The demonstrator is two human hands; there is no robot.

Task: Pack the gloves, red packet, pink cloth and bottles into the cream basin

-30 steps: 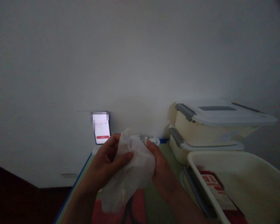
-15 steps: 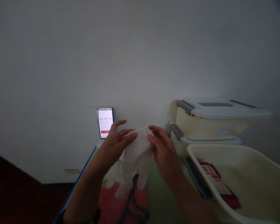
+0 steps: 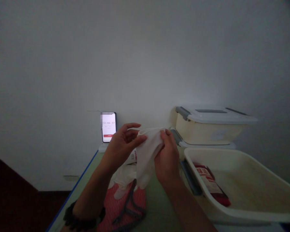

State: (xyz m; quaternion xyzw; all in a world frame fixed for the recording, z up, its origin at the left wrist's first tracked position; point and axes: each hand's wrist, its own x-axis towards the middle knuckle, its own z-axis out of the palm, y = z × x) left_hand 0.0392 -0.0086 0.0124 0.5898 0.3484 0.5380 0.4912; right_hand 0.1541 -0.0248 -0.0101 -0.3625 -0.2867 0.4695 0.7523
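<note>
Two-handed hold on a white glove, up above the middle of a green table, opening uppermost and limp end hanging down. Left hand: thumb and curled fingers clamped on the glove's left rim, forefinger stretched out free. Right hand: thumb and fingers clamped on the right side. To the left, a blue-trimmed table edge, sloping close past the forearm; at its far corner, a lit phone upright near the wall. Below, a red mat with more crumpled white material on top; bare green strip between mat and tub. Inside that open tub, along its left wall, a red-and-white packet. Behind, one lidded box stacked on another, contents hidden.
</note>
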